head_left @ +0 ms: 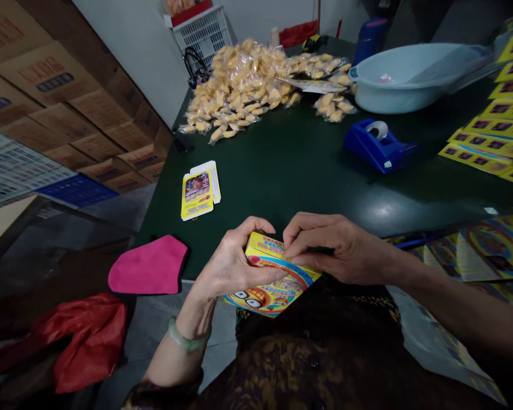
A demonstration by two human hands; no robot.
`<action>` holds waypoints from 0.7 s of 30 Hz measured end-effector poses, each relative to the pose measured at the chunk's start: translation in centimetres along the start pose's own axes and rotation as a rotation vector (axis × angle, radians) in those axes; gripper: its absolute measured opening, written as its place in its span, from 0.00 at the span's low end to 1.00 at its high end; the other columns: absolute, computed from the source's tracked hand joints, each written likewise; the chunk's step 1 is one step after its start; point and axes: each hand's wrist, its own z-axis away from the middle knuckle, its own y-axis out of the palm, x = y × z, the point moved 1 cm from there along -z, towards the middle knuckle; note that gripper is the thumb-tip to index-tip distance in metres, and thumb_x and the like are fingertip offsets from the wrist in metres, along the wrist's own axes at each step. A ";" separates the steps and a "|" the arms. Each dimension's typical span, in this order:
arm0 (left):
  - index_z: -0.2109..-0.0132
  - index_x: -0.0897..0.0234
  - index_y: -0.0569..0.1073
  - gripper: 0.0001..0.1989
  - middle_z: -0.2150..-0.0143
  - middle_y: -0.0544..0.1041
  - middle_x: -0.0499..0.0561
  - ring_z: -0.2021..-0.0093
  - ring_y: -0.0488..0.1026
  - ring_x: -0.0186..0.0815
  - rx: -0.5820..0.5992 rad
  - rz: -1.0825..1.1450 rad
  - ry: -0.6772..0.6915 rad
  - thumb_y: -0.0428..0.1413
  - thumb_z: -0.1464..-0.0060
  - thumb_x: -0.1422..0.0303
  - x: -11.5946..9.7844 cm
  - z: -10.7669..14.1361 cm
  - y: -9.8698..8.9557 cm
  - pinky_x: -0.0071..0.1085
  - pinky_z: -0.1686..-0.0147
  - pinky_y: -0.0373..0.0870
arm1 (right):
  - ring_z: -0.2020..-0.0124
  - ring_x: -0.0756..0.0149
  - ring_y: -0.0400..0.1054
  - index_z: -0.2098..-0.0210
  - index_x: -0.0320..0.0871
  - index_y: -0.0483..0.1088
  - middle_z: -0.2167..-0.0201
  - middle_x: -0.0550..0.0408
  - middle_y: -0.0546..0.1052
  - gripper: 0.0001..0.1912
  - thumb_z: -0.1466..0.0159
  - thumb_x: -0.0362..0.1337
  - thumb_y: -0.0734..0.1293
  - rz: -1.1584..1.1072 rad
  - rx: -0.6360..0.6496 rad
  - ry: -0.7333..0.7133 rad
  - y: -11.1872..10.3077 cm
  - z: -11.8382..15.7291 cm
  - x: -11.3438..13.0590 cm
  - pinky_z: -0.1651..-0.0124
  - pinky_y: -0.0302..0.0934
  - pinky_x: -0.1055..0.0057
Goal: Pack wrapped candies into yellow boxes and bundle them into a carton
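Note:
My left hand point(235, 262) grips a yellow printed cardboard box point(277, 287) from its left side, thumb across the cartoon front. The box is tilted in front of my body, over the table's near edge. At its top right edge, my right hand point(337, 245) has its fingers bent and pressed against the narrow yellow side. Whether those fingertips pinch a flap is hidden. A flattened yellow box point(198, 191) lies on the dark green table point(273, 171) beyond my left hand.
Behind lies a heap of wrapped yellow pieces point(243, 85), beside a light blue basin point(404, 85). A blue tape dispenser point(378, 145) stands before the basin. Stacked yellow cartons point(491, 136) are at right. A pink cloth piece point(149, 266) lies at the left edge.

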 end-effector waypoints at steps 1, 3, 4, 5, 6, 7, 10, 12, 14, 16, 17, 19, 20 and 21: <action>0.56 0.63 0.64 0.25 0.69 0.72 0.44 0.71 0.71 0.30 0.007 -0.022 0.000 0.67 0.60 0.67 0.0 0.0 0.1 0.25 0.73 0.68 | 0.64 0.73 0.68 0.68 0.38 0.72 0.67 0.53 0.73 0.06 0.38 0.26 0.64 -0.019 0.003 0.013 0.1 0.1 0.0 0.62 0.63 0.76; 0.57 0.63 0.64 0.25 0.69 0.72 0.45 0.71 0.71 0.31 0.026 -0.048 0.002 0.66 0.59 0.66 0.0 -0.1 0.3 0.26 0.72 0.68 | 0.64 0.72 0.68 0.68 0.39 0.71 0.67 0.53 0.73 0.05 0.38 0.26 0.64 -0.056 0.018 0.047 0.2 0.4 -0.1 0.61 0.63 0.75; 0.56 0.63 0.64 0.24 0.69 0.72 0.45 0.71 0.71 0.31 0.037 -0.056 0.002 0.66 0.59 0.65 0.1 -0.1 0.4 0.26 0.72 0.68 | 0.63 0.72 0.68 0.67 0.39 0.71 0.67 0.53 0.73 0.05 0.38 0.26 0.64 -0.072 0.028 0.063 0.2 0.6 -0.2 0.60 0.63 0.74; 0.56 0.63 0.64 0.24 0.69 0.72 0.45 0.71 0.71 0.31 0.047 -0.063 0.002 0.66 0.58 0.65 0.1 -0.1 0.5 0.26 0.72 0.68 | 0.62 0.71 0.68 0.65 0.40 0.71 0.66 0.53 0.73 0.05 0.38 0.26 0.64 -0.083 0.037 0.073 0.3 0.7 -0.2 0.59 0.63 0.74; 0.56 0.63 0.64 0.24 0.69 0.72 0.45 0.71 0.70 0.30 0.054 -0.073 0.002 0.66 0.59 0.65 0.2 -0.1 0.6 0.25 0.72 0.68 | 0.62 0.71 0.68 0.63 0.40 0.72 0.65 0.53 0.73 0.06 0.38 0.26 0.64 -0.092 0.043 0.076 0.3 0.9 -0.3 0.58 0.63 0.73; 0.57 0.63 0.64 0.24 0.69 0.71 0.45 0.71 0.70 0.30 0.057 -0.082 0.002 0.66 0.59 0.65 0.3 -0.1 0.7 0.25 0.72 0.67 | 0.61 0.71 0.68 0.62 0.40 0.72 0.64 0.52 0.73 0.07 0.38 0.26 0.64 -0.100 0.046 0.070 0.4 1.0 -0.3 0.59 0.63 0.73; 0.57 0.63 0.65 0.24 0.70 0.70 0.43 0.72 0.68 0.28 0.068 -0.056 -0.017 0.67 0.60 0.65 0.5 -0.1 0.9 0.24 0.73 0.66 | 0.64 0.72 0.67 0.64 0.39 0.72 0.67 0.53 0.72 0.06 0.37 0.26 0.64 -0.119 0.020 0.045 0.8 1.4 -0.4 0.62 0.62 0.75; 0.58 0.63 0.65 0.25 0.70 0.70 0.43 0.72 0.67 0.28 0.079 -0.021 -0.039 0.67 0.61 0.66 0.7 -0.1 1.1 0.23 0.73 0.66 | 0.66 0.72 0.66 0.66 0.39 0.71 0.70 0.54 0.72 0.05 0.37 0.27 0.64 -0.124 0.003 0.062 1.0 1.6 -0.4 0.63 0.62 0.74; 0.58 0.63 0.65 0.24 0.70 0.70 0.42 0.72 0.66 0.27 0.096 -0.008 -0.060 0.67 0.61 0.66 0.8 -0.2 1.2 0.23 0.73 0.65 | 0.66 0.71 0.66 0.68 0.40 0.70 0.70 0.54 0.72 0.05 0.37 0.27 0.63 -0.121 0.018 0.100 1.2 1.7 -0.4 0.63 0.61 0.74; 0.58 0.64 0.65 0.24 0.70 0.69 0.42 0.72 0.66 0.27 0.112 -0.023 -0.064 0.67 0.61 0.66 0.9 -0.3 1.2 0.23 0.73 0.65 | 0.66 0.71 0.65 0.69 0.40 0.68 0.70 0.55 0.71 0.06 0.36 0.27 0.62 -0.099 0.060 0.134 1.3 1.8 -0.4 0.63 0.60 0.73; 0.59 0.64 0.65 0.24 0.70 0.69 0.42 0.72 0.66 0.27 0.119 -0.039 -0.059 0.67 0.61 0.65 0.9 -0.4 1.2 0.23 0.73 0.65 | 0.66 0.71 0.64 0.69 0.40 0.67 0.70 0.55 0.70 0.07 0.36 0.27 0.61 -0.077 0.086 0.147 1.3 1.9 -0.4 0.63 0.59 0.73; 0.59 0.64 0.66 0.24 0.70 0.69 0.42 0.72 0.65 0.27 0.123 -0.098 -0.039 0.67 0.61 0.64 0.9 -0.4 1.2 0.23 0.73 0.64 | 0.67 0.70 0.62 0.70 0.41 0.64 0.69 0.55 0.68 0.07 0.36 0.27 0.60 -0.016 0.147 0.174 1.4 2.0 -0.3 0.64 0.57 0.72; 0.58 0.63 0.66 0.23 0.70 0.69 0.42 0.72 0.65 0.27 0.126 -0.135 -0.031 0.67 0.60 0.64 0.9 -0.4 1.3 0.23 0.73 0.64 | 0.67 0.70 0.61 0.70 0.42 0.62 0.69 0.55 0.68 0.07 0.36 0.27 0.59 0.015 0.183 0.193 1.4 2.0 -0.3 0.65 0.56 0.72; 0.58 0.63 0.66 0.23 0.70 0.70 0.42 0.72 0.65 0.27 0.133 -0.178 -0.027 0.66 0.59 0.63 0.9 -0.4 1.4 0.23 0.72 0.64 | 0.68 0.70 0.60 0.70 0.42 0.61 0.70 0.55 0.67 0.07 0.37 0.27 0.59 0.041 0.223 0.217 1.5 2.1 -0.3 0.66 0.55 0.72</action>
